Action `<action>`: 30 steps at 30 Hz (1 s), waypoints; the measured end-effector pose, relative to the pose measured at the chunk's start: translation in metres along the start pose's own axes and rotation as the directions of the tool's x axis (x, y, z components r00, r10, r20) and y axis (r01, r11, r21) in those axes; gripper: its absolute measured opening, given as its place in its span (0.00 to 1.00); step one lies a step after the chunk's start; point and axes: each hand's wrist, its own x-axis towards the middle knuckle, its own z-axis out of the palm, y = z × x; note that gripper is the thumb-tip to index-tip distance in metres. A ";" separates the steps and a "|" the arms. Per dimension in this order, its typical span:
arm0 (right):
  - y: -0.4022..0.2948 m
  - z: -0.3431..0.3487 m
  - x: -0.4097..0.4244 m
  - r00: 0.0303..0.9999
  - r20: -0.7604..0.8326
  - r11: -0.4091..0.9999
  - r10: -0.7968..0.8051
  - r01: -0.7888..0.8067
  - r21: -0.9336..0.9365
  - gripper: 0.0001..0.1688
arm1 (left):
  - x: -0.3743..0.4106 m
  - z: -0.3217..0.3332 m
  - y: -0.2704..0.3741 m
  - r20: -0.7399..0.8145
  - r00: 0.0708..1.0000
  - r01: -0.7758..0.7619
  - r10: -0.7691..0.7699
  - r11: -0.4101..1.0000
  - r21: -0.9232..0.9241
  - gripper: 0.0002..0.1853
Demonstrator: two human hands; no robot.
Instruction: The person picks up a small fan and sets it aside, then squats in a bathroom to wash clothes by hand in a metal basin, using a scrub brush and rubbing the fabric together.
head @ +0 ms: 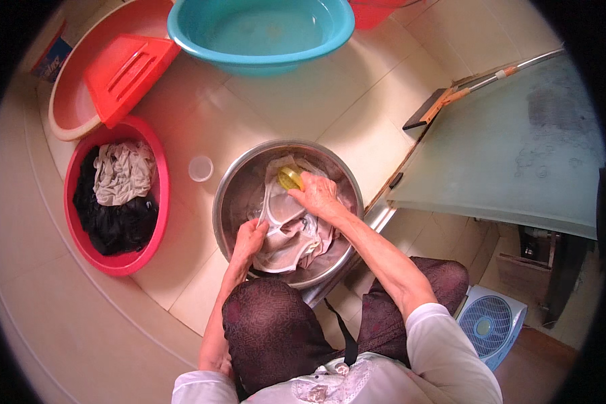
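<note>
A round stainless-steel basin rests on the floor in front of my knees. Wet white underwear with pale trim lies spread and bunched inside it. My left hand pinches the cloth's edge at the basin's left side. In my right hand is a translucent yellow soap bar or scrubber, touching the cloth near its top; the fingers partly cover it, so I cannot tell which it is.
Left stands a pink tub holding dark clothing and a beige garment. A small clear cup sits between. Beyond are a teal tub, a red washboard, a squeegee, a glass door and a box fan.
</note>
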 end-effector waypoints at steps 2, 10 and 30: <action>-0.001 -0.001 -0.001 0.997 -0.064 0.996 -0.042 0.047 0.069 0.24 | -0.002 0.001 0.000 0.021 1.000 -0.020 0.020 0.999 -0.031 0.14; -0.008 0.016 0.007 0.992 -0.104 0.995 -0.076 0.069 -0.070 0.23 | -0.006 0.000 0.000 -0.023 1.000 -0.016 0.017 0.998 0.055 0.15; 0.005 -0.018 -0.008 0.987 0.035 0.949 0.159 -0.162 0.269 0.25 | -0.012 0.001 0.030 0.018 0.998 0.067 -0.067 0.869 -0.489 0.29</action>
